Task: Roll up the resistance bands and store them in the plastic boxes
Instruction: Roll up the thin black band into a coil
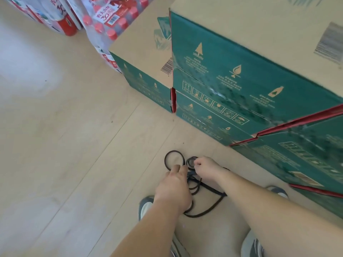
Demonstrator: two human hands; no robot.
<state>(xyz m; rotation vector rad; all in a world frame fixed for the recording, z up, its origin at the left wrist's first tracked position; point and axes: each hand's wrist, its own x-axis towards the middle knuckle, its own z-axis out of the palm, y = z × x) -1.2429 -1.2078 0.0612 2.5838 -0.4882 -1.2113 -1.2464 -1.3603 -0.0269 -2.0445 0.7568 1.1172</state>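
Black resistance bands lie tangled on the pale wood floor in front of me. One loop stands open at the far left of the pile. My right hand pinches a small rolled coil of band between thumb and fingers. My left hand rests on the bands just left of it, fingers curled down onto a strand. The middle of the tangle is hidden under both hands. No plastic box is in view.
Stacked green and brown cardboard cartons stand close on the right and behind. Shrink-wrapped packs of red-capped bottles sit at the back left. My shoes are beside the bands. Bare floor stretches to the left.
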